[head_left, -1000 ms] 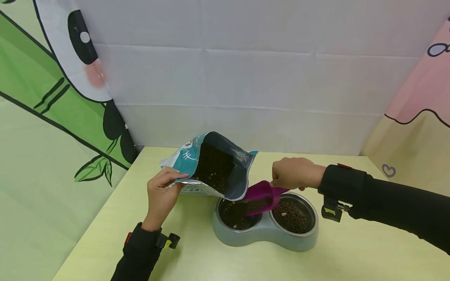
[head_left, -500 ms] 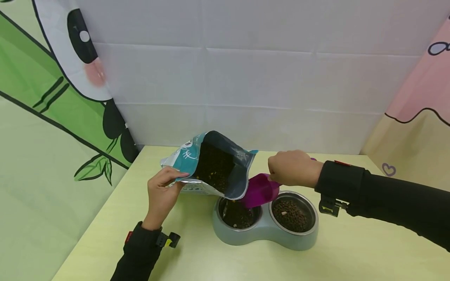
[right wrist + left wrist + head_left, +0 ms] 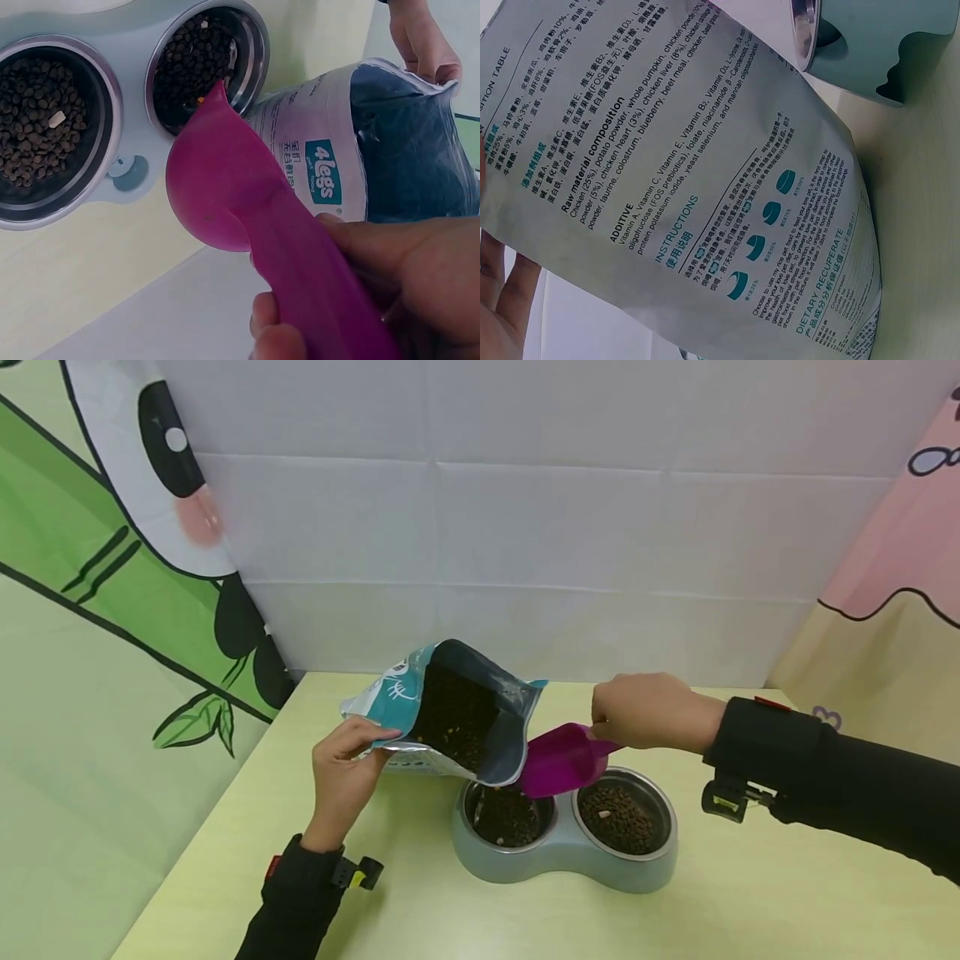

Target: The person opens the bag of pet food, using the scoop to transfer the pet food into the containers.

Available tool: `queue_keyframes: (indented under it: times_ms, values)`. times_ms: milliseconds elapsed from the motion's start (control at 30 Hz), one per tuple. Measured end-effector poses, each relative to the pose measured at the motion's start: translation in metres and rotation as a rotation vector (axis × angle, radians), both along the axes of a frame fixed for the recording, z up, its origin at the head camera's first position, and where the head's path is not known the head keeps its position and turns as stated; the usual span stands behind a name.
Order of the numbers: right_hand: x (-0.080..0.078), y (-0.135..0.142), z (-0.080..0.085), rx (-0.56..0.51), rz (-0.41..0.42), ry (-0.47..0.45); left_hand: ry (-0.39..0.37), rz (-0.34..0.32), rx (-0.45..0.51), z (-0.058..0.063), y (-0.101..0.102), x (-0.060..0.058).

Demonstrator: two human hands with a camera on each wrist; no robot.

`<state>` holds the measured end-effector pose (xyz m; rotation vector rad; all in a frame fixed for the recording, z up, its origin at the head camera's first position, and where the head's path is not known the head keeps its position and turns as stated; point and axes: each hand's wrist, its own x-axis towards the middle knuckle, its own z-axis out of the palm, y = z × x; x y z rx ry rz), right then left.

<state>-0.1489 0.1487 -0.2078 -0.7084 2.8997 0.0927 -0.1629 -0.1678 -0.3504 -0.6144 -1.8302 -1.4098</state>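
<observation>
My left hand (image 3: 348,777) pinches the rim of an opened pet food bag (image 3: 397,697), thumb and fingers at its left edge. The bag tilts with its mouth toward me, and dark kibble (image 3: 457,718) lies inside. My right hand (image 3: 645,710) grips the handle of a magenta scoop (image 3: 566,760), which hangs tipped over the left bowl of a grey-blue double feeder (image 3: 562,860). In the right wrist view the scoop's rounded back (image 3: 217,180) faces the camera, so its inside is hidden. Kibble lies in the left bowl (image 3: 196,60) and the right bowl (image 3: 45,120).
The feeder and bag are on a pale yellow table (image 3: 420,918). Behind it hangs a white creased cloth (image 3: 540,543), with a printed green and panda cloth (image 3: 150,635) at left and a pink and beige one (image 3: 892,635) at right.
The scoop has risen and turned over, and the kibble pouring from it has dropped into the left bowl. My right hand then shifted slightly right; my left hand and bag stayed nearly still.
</observation>
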Motion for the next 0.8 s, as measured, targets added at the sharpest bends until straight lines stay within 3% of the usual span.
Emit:
queue_keyframes:
  times_ms: [167, 400, 567, 800]
  values:
    - [0.003, 0.013, 0.005, -0.042, -0.040, -0.057, 0.003, 0.018, 0.001, -0.012, -0.004, -0.011]
    - [0.003, 0.032, 0.006, -0.111, -0.091, -0.133, 0.002, 0.022, 0.008, -0.016, -0.006, -0.011]
    - [0.003, 0.046, 0.006, -0.193, -0.122, -0.184, 0.008, 0.023, 0.005, -0.015, -0.004, -0.011]
    - [0.005, 0.061, 0.014, -0.277, -0.117, -0.198, 0.032, -0.001, 0.009, -0.001, 0.002, 0.000]
